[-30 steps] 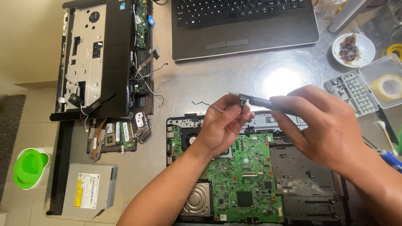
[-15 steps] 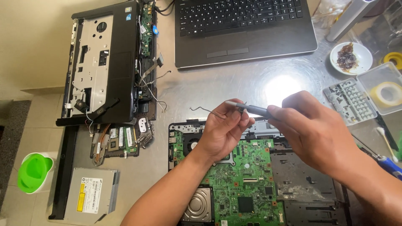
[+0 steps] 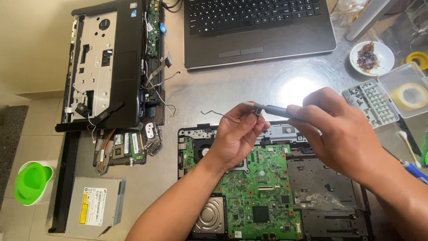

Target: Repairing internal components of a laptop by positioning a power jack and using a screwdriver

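Observation:
My right hand (image 3: 341, 129) grips a slim dark screwdriver (image 3: 275, 110) held level above the table. My left hand (image 3: 238, 134) pinches a small metal part (image 3: 257, 110) at the screwdriver's tip; a thin wire (image 3: 214, 114) trails left from that spot. Both hands hover over an opened laptop base (image 3: 312, 192) with a green circuit board (image 3: 263, 196) and a round hard-drive platter (image 3: 211, 216) exposed.
A closed-looking black laptop with keyboard (image 3: 258, 27) lies at the back. A stripped laptop shell (image 3: 107, 67) sits at left, loose boards (image 3: 122, 147) and an optical drive (image 3: 96, 205) below it. At right: a bit case (image 3: 372, 100), tape roll (image 3: 412, 93), white dish (image 3: 372, 57). A green container (image 3: 31, 183) stands on the floor.
The view has shifted slightly, so everything sits lower in the frame. Both hands stay together at the screwdriver tip, moved a little downward and right over the board.

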